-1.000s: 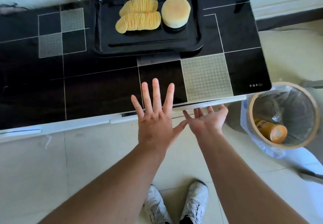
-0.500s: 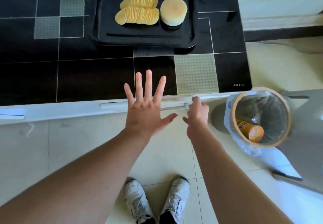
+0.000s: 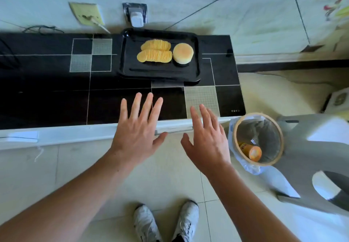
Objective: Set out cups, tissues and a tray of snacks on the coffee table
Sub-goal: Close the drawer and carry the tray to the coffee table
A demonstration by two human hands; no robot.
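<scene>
Left hand (image 3: 137, 134) and right hand (image 3: 206, 141) hovering side by side at the coffee table (image 3: 56, 100) edge — fingers spreading apart, gripping nothing — black tray (image 3: 160, 71) of snacks sitting at twelve o'clock.

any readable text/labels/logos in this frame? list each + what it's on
None can be read.
Orange can in the bin: dark lettering on its side, too blurred to read.
Coffee table, near right corner: small white marks, too small to read.
Tray, snacks: no text.
</scene>
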